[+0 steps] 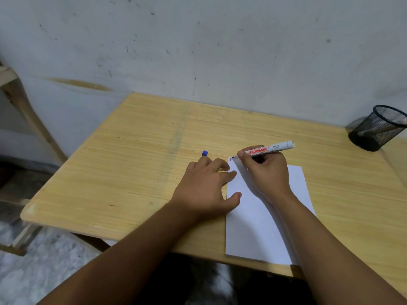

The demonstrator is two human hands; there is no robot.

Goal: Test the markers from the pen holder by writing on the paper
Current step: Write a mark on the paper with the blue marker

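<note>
A white sheet of paper [259, 221] lies on the wooden table [136, 155]. My right hand [267, 172] grips a white marker [271, 149] with a red label, its dark tip touching the paper's top left corner beside small red and blue marks. My left hand [206, 190] lies flat on the table, fingertips and thumb pressing the paper's left edge. A blue cap [204, 153] sticks out from under its fingers. The black mesh pen holder [377, 128] stands at the far right, with something inside that I cannot make out.
A scuffed pale wall runs right behind the table. A wooden frame [24, 106] leans at the left, beyond the table's edge. The paper's lower edge reaches the table's front edge.
</note>
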